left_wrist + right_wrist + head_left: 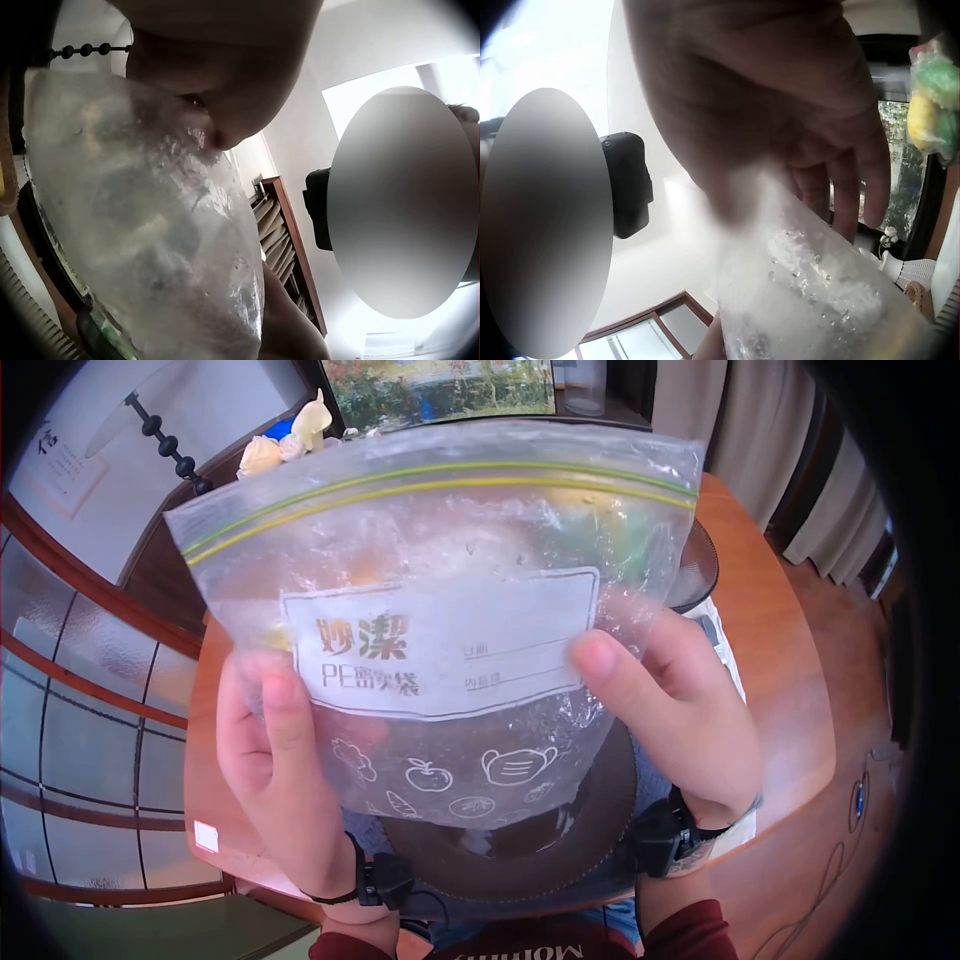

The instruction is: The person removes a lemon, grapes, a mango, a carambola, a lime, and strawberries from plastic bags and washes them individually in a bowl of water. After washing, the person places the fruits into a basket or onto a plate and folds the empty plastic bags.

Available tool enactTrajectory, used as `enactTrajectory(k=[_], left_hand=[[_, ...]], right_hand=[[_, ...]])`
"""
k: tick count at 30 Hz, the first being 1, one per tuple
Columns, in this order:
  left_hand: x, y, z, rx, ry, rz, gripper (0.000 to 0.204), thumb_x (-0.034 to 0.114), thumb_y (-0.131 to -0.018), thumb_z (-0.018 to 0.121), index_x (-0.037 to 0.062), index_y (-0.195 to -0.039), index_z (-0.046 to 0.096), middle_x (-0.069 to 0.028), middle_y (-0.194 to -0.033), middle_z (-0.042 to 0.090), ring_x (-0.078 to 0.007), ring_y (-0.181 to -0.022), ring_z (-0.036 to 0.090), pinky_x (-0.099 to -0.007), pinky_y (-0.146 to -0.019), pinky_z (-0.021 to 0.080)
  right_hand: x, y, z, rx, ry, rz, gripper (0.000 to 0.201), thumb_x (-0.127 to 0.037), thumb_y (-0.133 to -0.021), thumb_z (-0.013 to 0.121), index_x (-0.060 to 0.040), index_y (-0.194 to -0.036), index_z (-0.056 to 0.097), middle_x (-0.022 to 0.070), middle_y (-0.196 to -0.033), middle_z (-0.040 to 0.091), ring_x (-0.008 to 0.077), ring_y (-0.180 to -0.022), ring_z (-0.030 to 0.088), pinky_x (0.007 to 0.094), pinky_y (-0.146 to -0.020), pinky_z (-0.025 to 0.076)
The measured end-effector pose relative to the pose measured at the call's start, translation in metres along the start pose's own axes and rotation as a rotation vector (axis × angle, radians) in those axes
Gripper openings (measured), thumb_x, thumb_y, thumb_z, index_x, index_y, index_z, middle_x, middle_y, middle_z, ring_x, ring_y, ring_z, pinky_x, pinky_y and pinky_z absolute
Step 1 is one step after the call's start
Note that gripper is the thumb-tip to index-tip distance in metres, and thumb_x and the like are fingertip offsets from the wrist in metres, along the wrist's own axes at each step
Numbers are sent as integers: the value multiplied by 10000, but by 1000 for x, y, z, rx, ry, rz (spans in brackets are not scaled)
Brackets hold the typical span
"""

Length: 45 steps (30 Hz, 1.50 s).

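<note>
A clear zip-lock bag [440, 755] is held up in front of the chest, over the table. Green and yellow zip strips run near its top edge, and a white label panel with printed characters covers its middle. Small drawings decorate its lower part. My left hand [285, 760] grips the bag's left side with the thumb in front and fingers behind. On the opposite side my right hand [690, 710] holds it the same way. In the right wrist view the clear plastic [817, 292] carries droplets. The left wrist view shows the bag [150, 225] bulging and glossy.
Below the bag lies a round dark brown mat [600, 820] on the wooden table [790, 710]. A clear packet of yellow and green things [930, 112] appears in the right wrist view. Flowers [275, 450] and a screen [440, 390] stand at the back.
</note>
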<state>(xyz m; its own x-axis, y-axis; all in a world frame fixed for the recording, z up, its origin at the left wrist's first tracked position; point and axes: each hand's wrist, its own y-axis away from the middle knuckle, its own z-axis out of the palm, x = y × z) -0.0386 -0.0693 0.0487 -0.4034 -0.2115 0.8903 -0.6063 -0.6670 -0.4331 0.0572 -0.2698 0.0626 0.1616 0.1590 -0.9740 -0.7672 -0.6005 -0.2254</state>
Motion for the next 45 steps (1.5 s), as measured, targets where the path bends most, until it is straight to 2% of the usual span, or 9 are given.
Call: enactTrajectory(k=[3,11,17,27,33,39,42,44,45], left_hand=[[4,4,1,-57,-29,-42,234,261,-1034,536,32,-995,552,-76,-822,661,-99,-624,584,-204,-579,445],[10,4,8,-39,239,-183,352,322,-1025,534,-2,-1159,554,-104,-932,670,-121,-734,617,-242,-629,494],[-4,-1,-16,-481,351,-385,367,218,-982,611,-4,-1262,526,-113,-1013,668,-105,-828,613,-223,-698,492],[6,2,0,-114,232,-147,346,134,-976,605,-11,-1279,525,-78,-992,658,-92,-783,574,-209,-654,441],[2,-3,-9,-344,318,-189,501,281,-988,592,-19,-1374,482,-63,-1001,645,-94,-827,571,-233,-697,453],[-1,0,-16,-450,240,-350,420,329,-988,591,-34,-1195,641,-25,-1013,615,-91,-869,536,-246,-755,435],[-3,1,-14,-248,-74,-236,370,314,-992,583,-28,-1061,705,-62,-1160,574,-151,-1007,542,-296,-892,428],[-8,-3,-9,-163,-138,118,383,328,-978,586,-21,-985,744,-143,-1376,476,-248,-1247,478,-388,-1058,349],[-7,-6,-7,-163,-138,118,383,328,-978,586,-21,-985,744,-143,-1376,476,-248,-1247,478,-388,-1058,349]], right_hand=[[-2,0,-4,-57,-44,123,329,-242,-994,610,39,-1162,637,68,-994,681,106,-888,620,232,-792,482],[-7,-6,4,287,-95,-40,317,-289,-1017,569,-5,-894,638,43,-700,652,112,-572,590,225,-576,469],[-5,-6,14,396,-383,-18,411,-354,-1057,460,15,-1089,639,95,-832,687,127,-712,632,243,-685,495],[1,-3,6,155,-173,33,311,-250,-1011,545,-26,-1226,562,17,-962,616,95,-881,560,235,-818,432],[-1,-8,4,213,-228,-102,188,-122,-990,592,-27,-1153,592,-1,-1010,614,58,-887,551,217,-816,445],[2,-6,-3,195,-280,-173,209,-146,-993,608,-18,-1159,614,18,-1062,653,75,-912,580,227,-840,459],[1,-6,-2,239,-256,-142,189,-147,-994,605,-18,-1129,633,15,-1054,660,77,-912,585,230,-855,455],[1,-5,-5,255,-177,-161,153,-153,-982,620,-24,-1045,673,31,-1050,671,124,-1028,567,290,-943,435],[1,-6,-5,256,-176,-161,153,-153,-982,620,-24,-1045,673,31,-1050,671,124,-1028,567,290,-943,435]])
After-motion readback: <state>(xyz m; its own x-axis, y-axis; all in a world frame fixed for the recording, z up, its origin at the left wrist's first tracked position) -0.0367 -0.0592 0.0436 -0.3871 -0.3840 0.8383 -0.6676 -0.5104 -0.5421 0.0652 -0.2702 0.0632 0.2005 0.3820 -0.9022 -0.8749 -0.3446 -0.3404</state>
